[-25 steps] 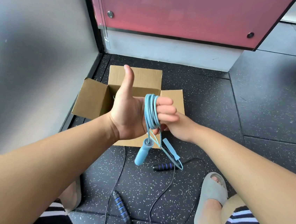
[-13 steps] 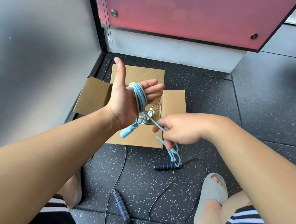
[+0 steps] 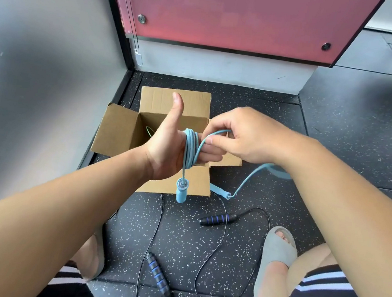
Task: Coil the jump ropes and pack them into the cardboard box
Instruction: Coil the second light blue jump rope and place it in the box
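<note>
Here, at the left, the cardboard box [image 3: 122, 131] sits open on the speckled floor [image 3: 180, 238] close to the corner where the grey wall meets the red panel, its flaps folded outward; a thin green loop shows inside it. Over the box, the left hand [image 3: 166, 147] is held flat with the thumb up and the fingers pressed together, and the light blue jump rope [image 3: 190, 147] is wound in several turns around those fingers. One blue handle [image 3: 181, 190] hangs from the coil, just in front of the box's near flap. To the right, the right hand [image 3: 242, 138] pinches the free length of the blue rope between thumb and fingertips, just beside the coil; from there the rope passes behind the right forearm and runs down to the second blue handle [image 3: 220, 191] beside the box's near right corner. Nearer the person, a black jump rope [image 3: 210, 258] with blue-ringed handles lies loose on the floor between two grey slippers.
</note>
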